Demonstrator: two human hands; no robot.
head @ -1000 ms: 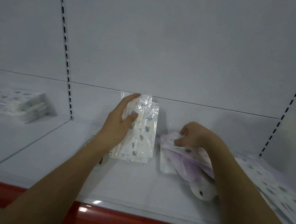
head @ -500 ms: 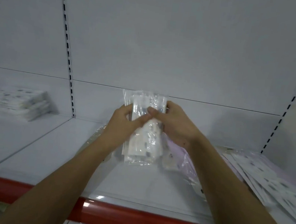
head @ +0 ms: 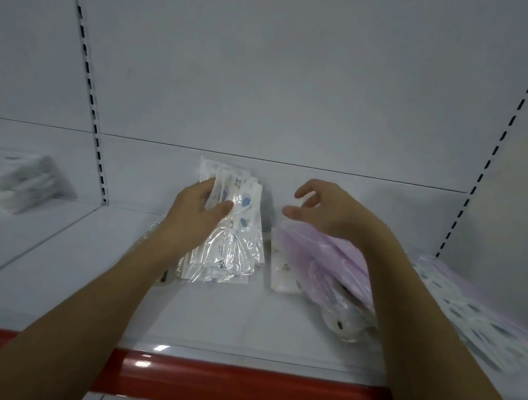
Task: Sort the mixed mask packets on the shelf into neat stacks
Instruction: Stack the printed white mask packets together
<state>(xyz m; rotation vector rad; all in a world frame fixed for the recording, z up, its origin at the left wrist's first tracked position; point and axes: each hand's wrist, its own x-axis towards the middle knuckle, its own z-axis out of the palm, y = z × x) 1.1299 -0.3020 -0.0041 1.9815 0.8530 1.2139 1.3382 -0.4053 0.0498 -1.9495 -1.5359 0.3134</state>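
My left hand (head: 198, 217) grips a bundle of white mask packets with blue prints (head: 234, 229), held upright on the white shelf (head: 212, 317) near its back wall. My right hand (head: 326, 210) hovers just right of the bundle, fingers loosely curled and holding nothing. Under that hand lies a loose heap of lilac mask packets (head: 324, 263) with a white packet (head: 283, 268) at its left edge. Another spread of white and lilac packets (head: 477, 314) slopes along the shelf's right side.
A neat stack of white printed packets (head: 25, 181) lies on the neighbouring shelf bay at the left, past the slotted upright (head: 88, 83). A red strip (head: 238, 387) runs along the shelf's front edge. A side panel (head: 521, 192) closes the bay on the right.
My right hand has let go of the white bundle and moved right, above the lilac heap. My left hand still holds the bundle, now slightly lower on the shelf.
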